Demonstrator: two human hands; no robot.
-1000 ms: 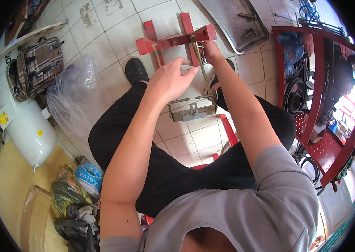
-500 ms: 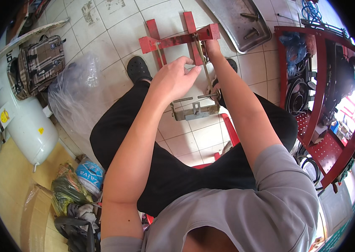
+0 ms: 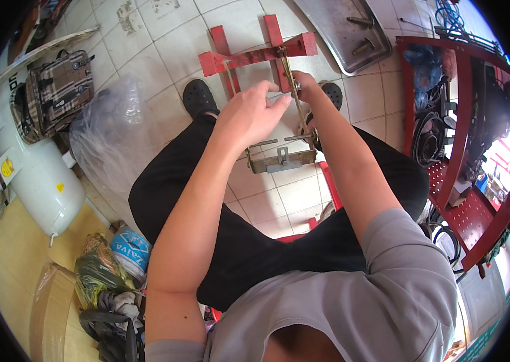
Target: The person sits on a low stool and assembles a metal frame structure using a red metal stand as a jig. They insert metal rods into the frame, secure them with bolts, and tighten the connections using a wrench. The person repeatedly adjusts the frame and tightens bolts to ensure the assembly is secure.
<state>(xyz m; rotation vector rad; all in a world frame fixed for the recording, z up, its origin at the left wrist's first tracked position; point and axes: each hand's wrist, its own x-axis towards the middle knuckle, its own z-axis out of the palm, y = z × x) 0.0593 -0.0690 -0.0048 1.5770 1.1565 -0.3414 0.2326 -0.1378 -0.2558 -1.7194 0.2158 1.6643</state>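
A red metal stand [image 3: 249, 58] with a long crossbar and two legs stands on the floor between my feet. A metal frame of long thin rods [image 3: 296, 99] runs from its crossbar toward me, ending in a grey metal bracket [image 3: 283, 160]. My left hand [image 3: 255, 110] hovers over the middle of the frame, thumb and forefinger apart, the thumb tip beside the right rod; its other fingers are partly hidden. Just right of that rod is my right hand [image 3: 308, 88], below the crossbar's right end. Its fingers are mostly hidden, so any grip cannot be seen.
A metal tray [image 3: 334, 45] holding two bolt-like parts lies at the far right. A red rack [image 3: 466, 114] with cables and tools stands to the right. On the left are a plastic bag [image 3: 110, 133], a checked backpack [image 3: 62, 90] and a white tank [image 3: 41, 187].
My right hand has shifted slightly nearer to me along the right rod, uncovering more of the dark clog on that side. My left hand has hardly moved.
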